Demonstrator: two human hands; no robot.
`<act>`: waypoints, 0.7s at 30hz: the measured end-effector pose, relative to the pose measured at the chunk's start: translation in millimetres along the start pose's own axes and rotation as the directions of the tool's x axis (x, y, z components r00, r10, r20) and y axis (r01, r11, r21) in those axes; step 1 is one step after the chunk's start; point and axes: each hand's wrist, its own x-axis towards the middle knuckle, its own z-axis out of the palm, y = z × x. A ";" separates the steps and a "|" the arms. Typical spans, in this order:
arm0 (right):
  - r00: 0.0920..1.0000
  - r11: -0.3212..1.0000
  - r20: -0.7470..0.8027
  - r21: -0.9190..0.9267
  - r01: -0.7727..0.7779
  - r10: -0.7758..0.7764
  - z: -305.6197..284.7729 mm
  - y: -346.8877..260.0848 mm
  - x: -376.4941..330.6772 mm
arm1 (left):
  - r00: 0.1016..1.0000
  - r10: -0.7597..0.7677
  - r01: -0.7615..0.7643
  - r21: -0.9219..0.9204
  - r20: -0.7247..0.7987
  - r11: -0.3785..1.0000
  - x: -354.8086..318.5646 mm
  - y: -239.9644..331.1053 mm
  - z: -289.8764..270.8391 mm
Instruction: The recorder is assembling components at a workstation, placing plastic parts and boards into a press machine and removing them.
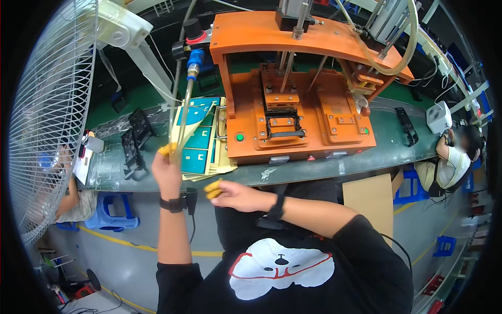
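Note:
My left hand (167,166), with yellow covers on its fingertips, is closed at the left edge of a pale yellow sheet with teal rectangles (197,111). This top sheet is bent up and lies askew over a stack of similar sheets (194,161). An air hose crosses in front of the fingers and partly hides the grip. My right hand (238,197), also with yellow fingertip covers, hovers off the table's front edge. Its fingers point left, the thumb a little apart, and nothing shows in them.
An orange press machine (303,152) stands right of the sheets. Black plastic frames (137,133) lie to the left, and another black part (406,125) lies right on the green table (261,177). A fan (57,104) stands left. Other people sit at both sides.

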 end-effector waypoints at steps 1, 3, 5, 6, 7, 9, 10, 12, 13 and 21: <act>1.000 0.998 0.026 0.065 -0.003 0.002 10.1 7.9 17.0 | 1.000 0.004 -0.004 0.008 -0.005 1.000 -7.1 2.8 -1.9; 0.999 0.995 -0.011 0.092 -0.044 0.045 16.4 21.8 51.4 | 0.992 0.129 -0.129 0.174 0.011 0.976 -26.2 12.7 2.7; 0.995 0.990 -0.047 0.120 -0.078 0.085 14.7 18.7 67.6 | 0.905 0.396 -0.421 0.465 0.155 0.779 -47.9 29.6 -6.3; 0.990 0.988 -0.133 0.150 -0.023 0.043 14.1 16.4 71.2 | 0.878 0.448 -0.470 0.491 0.171 0.734 -60.8 33.6 -11.2; 0.975 0.984 -0.223 0.177 0.033 0.007 13.8 13.7 72.1 | 0.873 0.460 -0.474 0.499 0.162 0.726 -74.9 41.6 -12.6; 0.969 0.952 -0.247 0.298 0.069 0.007 17.1 4.9 69.1 | 0.915 0.385 -0.393 0.480 0.121 0.784 -105.8 50.3 -19.6; 0.970 0.937 -0.242 0.345 0.058 0.029 20.6 -3.8 61.4 | 0.917 0.370 -0.391 0.503 0.148 0.770 -121.7 56.3 -22.9; 0.955 0.921 -0.298 0.373 0.114 0.002 21.3 -5.2 57.1 | 0.918 0.343 -0.394 0.535 0.198 0.747 -142.4 59.1 -24.6; 0.953 0.921 -0.304 0.374 0.108 0.011 20.9 -3.0 54.4 | 0.921 0.334 -0.389 0.531 0.200 0.753 -148.2 59.3 -21.8; 0.936 0.987 -0.329 -0.141 0.077 -0.120 34.5 -28.0 2.1 | 0.966 0.174 -0.224 0.286 0.191 0.932 -137.8 95.8 1.2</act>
